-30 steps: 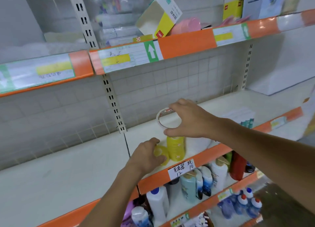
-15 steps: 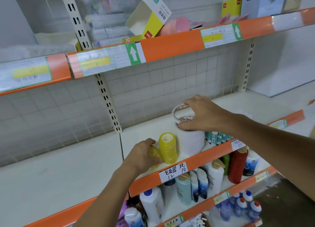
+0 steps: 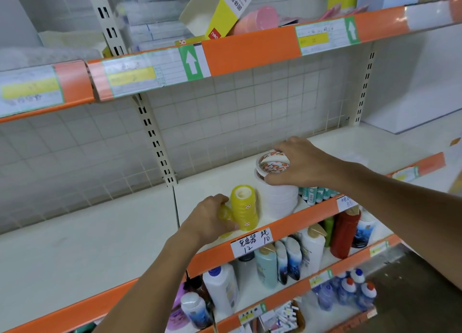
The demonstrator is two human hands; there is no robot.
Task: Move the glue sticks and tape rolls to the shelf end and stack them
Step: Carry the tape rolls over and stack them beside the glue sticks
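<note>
Nearest, at the shelf's (image 3: pixel 87 235) front edge, a small glossy yellow roll (image 3: pixel 225 216) is gripped by the left hand (image 3: pixel 208 220), fingers curled round it, and held against the upright yellow stack (image 3: pixel 245 207). Just beyond, a thin printed tape roll (image 3: pixel 271 163) is pinched by the right hand (image 3: pixel 297 163) directly above the smooth white stack (image 3: pixel 277 197), its hole upward, seemingly for lowering. Glue sticks (image 3: pixel 316 193) are seen lying behind, to the right.

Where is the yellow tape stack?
The yellow tape stack stands near the middle shelf's front edge, centre of the head view, between the left hand and the white tape stack, above the handwritten price tag.
</note>
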